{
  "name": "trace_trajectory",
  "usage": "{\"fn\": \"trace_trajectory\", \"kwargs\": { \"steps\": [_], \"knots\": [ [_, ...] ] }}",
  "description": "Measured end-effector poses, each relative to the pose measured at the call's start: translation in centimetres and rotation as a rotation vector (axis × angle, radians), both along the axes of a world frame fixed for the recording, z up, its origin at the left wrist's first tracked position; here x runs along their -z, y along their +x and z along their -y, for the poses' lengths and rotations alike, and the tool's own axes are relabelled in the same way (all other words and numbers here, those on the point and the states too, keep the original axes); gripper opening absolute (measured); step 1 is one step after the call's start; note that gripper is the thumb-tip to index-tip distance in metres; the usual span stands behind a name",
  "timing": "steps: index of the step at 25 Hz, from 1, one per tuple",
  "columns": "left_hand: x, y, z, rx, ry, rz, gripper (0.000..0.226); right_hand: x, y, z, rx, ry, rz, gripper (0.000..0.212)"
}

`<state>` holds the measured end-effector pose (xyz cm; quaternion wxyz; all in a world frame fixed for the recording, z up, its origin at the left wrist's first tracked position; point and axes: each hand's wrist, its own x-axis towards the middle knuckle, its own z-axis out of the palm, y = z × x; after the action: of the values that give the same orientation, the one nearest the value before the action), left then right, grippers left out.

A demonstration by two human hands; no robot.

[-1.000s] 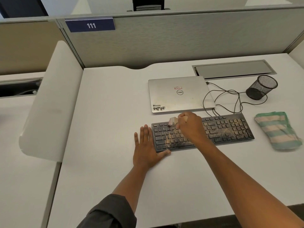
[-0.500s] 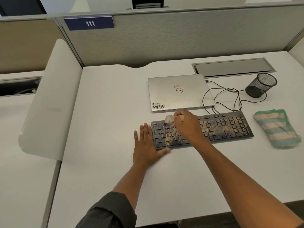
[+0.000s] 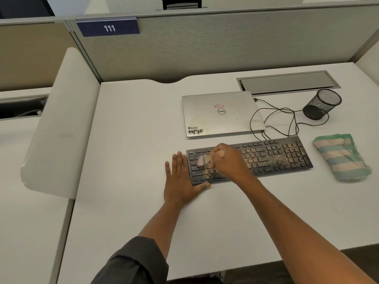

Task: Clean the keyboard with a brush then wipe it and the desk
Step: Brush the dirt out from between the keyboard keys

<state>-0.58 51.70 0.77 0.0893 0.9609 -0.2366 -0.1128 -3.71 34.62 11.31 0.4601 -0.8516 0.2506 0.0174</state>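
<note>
A brush (image 3: 203,161) is gripped in the curled right hand (image 3: 229,160) over the left keys of the dusty keyboard (image 3: 272,158), whose left end is steadied by the flat, straight-fingered left hand (image 3: 180,179) on the desk (image 3: 133,140), with the cloth (image 3: 341,156) lying just right.

right hand (image 3: 229,160) grips a small brush (image 3: 202,160), blurred, bristles on the left keys of a black keyboard (image 3: 276,156) speckled with crumbs. left hand (image 3: 180,181) flat on the white desk (image 3: 133,140), thumb against the keyboard's near left corner. closed silver laptop (image 3: 221,113) just behind the keyboard, cables (image 3: 276,119) to its right. black mesh cup (image 3: 322,104) far right, on its side. striped cloth (image 3: 341,156) right of the keyboard.
</note>
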Motion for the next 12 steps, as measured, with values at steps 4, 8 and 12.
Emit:
{"fn": "trace_trajectory", "kwargs": {
  "steps": [4,8,12],
  "knots": [
    [0.1,0.0,0.0,0.001,0.002,-0.001,0.132,-0.3,-0.6,-0.1,-0.009,-0.155,0.009,0.012],
    [0.1,0.0,0.0,-0.002,-0.004,0.002,0.134,-1.1,-0.8,1.6,0.04,-0.209,0.013,0.013],
    [0.3,0.0,0.0,0.0,-0.002,-0.003,0.133,-0.2,-1.2,0.2,0.014,-0.03,0.025,0.012]
  ]
}}
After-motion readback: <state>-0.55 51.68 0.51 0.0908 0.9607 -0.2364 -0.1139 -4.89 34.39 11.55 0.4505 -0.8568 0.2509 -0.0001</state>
